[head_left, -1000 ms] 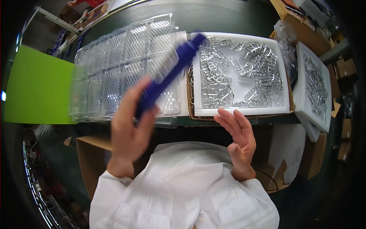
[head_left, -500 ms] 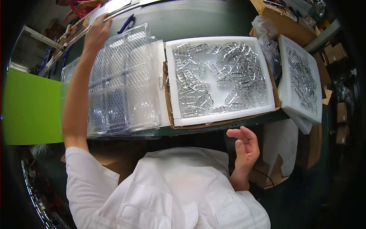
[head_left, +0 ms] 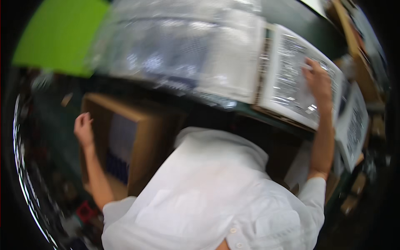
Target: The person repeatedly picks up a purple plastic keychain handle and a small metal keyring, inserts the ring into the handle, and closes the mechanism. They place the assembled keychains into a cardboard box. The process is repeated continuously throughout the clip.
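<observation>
Cardboard makes up the open box [head_left: 137,137] below the counter [head_left: 250,114], and the left hand [head_left: 83,128] rests at its left rim, fingers curled loosely together on nothing I can make out. Right of the box, up on the counter, the right hand [head_left: 317,78] lies in the white tray [head_left: 275,98] of small metal pieces, fingers spread. Above the box, blurred clear plastic trays [head_left: 179,50] lie beside a green sheet [head_left: 58,37].

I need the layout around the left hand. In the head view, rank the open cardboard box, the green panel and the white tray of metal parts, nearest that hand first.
From the left hand:
1. Open cardboard box, right beside it, below the bench.
2. Green panel, above it at upper left.
3. White tray of metal parts, far right, under the right hand.
</observation>
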